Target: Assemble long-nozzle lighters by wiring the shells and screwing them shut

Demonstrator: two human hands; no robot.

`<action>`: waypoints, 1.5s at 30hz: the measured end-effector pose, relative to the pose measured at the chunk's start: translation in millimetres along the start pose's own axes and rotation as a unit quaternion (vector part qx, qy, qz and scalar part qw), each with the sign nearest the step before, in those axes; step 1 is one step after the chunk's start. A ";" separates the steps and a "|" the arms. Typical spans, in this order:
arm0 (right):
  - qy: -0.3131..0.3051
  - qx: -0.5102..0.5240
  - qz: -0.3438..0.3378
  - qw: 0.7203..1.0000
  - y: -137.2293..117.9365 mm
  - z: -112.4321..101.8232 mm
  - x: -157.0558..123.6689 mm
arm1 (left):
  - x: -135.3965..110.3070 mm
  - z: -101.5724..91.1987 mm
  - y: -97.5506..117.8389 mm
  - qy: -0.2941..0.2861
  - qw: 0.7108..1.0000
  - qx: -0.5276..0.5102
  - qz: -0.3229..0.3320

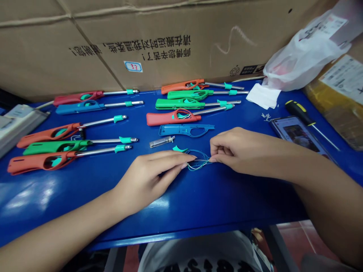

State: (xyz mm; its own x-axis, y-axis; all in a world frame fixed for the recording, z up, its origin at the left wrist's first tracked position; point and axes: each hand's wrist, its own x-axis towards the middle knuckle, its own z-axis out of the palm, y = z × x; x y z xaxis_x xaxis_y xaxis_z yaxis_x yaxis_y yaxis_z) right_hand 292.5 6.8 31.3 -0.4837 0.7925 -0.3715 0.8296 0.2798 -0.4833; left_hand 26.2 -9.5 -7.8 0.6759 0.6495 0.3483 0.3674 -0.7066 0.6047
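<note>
Thin wires (197, 165), pale and bluish, curl in loops between my two hands on the blue table. My left hand (150, 177) pinches their left end between thumb and fingertips. At the right end, my right hand (228, 149) is closed in a pinch; whether a blue casing part lies among the loops I cannot tell. Just behind the fingers is a teal trigger piece (179, 149). A clear fuel tank (161, 142) lies beyond my left hand, with a blue lighter casing half (185, 130) behind it.
Several long-necked lighters lie in two groups, including an orange one (42, 160) at left and a red one (172, 118) at centre. To the right are a phone (297, 134), a screwdriver (300, 113), small screws (266, 117) and white tissue (263, 95). A cardboard box (159, 34) stands behind.
</note>
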 end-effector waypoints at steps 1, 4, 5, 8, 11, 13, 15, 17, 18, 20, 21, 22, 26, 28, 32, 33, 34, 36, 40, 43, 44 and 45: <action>0.001 -0.001 0.000 1.000 -0.1 0.0 0.1 | -0.6 -0.3 -0.3 -0.007 1.000 0.006 0.003; 0.001 -0.005 0.000 1.000 -0.2 0.1 0.7 | -1.4 -1.1 -0.8 -0.031 0.999 0.015 0.010; 0.002 -0.005 0.000 1.000 -0.1 0.2 0.8 | -1.2 -1.3 -0.6 -0.041 0.999 0.014 0.012; 0.003 -0.005 -0.005 1.000 0.5 0.3 1.0 | 0.2 -1.5 1.7 -0.068 0.998 0.003 0.017; 0.002 0.002 -0.005 1.000 1.2 0.2 0.7 | 2.9 -1.7 5.5 -0.090 0.996 0.000 -0.001; 0.001 0.008 0.000 1.000 1.2 0.2 0.7 | 5.5 -1.8 7.7 -0.106 0.994 0.003 -0.014; -0.001 0.012 0.004 1.000 0.7 0.1 0.9 | 9.5 -1.8 9.5 -0.122 0.992 0.010 -0.023; -0.002 0.014 0.004 1.000 -0.1 -0.1 1.2 | 15.2 -1.6 10.9 -0.135 0.990 0.026 -0.027; -0.001 0.014 0.002 1.000 -0.4 -0.2 1.2 | 18.7 -1.5 11.6 -0.145 0.988 0.035 -0.028; 0.001 0.015 -0.003 1.000 -0.8 -0.6 1.1 | 26.9 -1.4 13.0 -0.173 0.983 0.056 -0.031; 0.002 0.016 -0.006 1.000 -0.8 -0.6 0.9 | 31.2 -1.4 13.5 -0.186 0.980 0.063 -0.035; 0.003 0.017 -0.009 1.000 -0.7 -0.7 0.7 | 35.5 -1.5 13.9 -0.195 0.977 0.070 -0.042; 0.009 0.014 -0.021 1.000 0.2 0.0 0.4 | 50.1 -1.9 13.2 -0.200 0.977 0.052 -0.055; 0.011 0.010 -0.023 1.000 0.0 0.4 0.3 | 54.8 -2.7 12.3 -0.203 0.977 0.018 -0.062; 0.012 0.000 -0.018 1.000 -0.8 0.2 -0.1 | 57.6 -6.6 12.5 -0.220 0.967 -0.047 -0.121; 0.012 -0.002 -0.017 1.000 -0.8 0.0 -0.1 | 57.0 -8.1 13.0 -0.220 0.966 -0.048 -0.130; 0.011 -0.002 -0.017 1.000 -0.7 -0.2 -0.2 | 55.9 -9.5 13.4 -0.221 0.965 -0.043 -0.133; 0.010 -0.001 -0.016 1.000 -0.3 -0.3 -0.2 | 52.7 -12.1 13.9 -0.217 0.967 -0.027 -0.131; 0.010 0.002 -0.015 1.000 -0.1 0.1 0.0 | 45.3 -15.1 13.9 -0.186 0.973 -0.029 -0.133; 0.011 0.004 -0.014 1.000 -1.0 0.5 0.4 | 39.6 -15.9 14.2 -0.167 0.976 -0.042 -0.134; 0.010 0.004 -0.011 1.000 -1.3 0.5 0.6 | 37.1 -15.9 14.4 -0.163 0.977 -0.044 -0.133; 0.010 0.004 -0.008 1.000 -1.6 0.5 0.8 | 33.9 -15.6 14.6 -0.156 0.978 -0.042 -0.131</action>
State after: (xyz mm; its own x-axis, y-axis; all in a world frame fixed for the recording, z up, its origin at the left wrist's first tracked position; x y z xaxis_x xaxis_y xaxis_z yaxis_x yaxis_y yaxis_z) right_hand 290.6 6.7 31.4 -0.4914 0.7982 -0.3484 0.8193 0.2879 -0.4959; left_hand 44.5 6.6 24.0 0.7326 0.6785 -0.0539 0.5093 -0.4940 0.7047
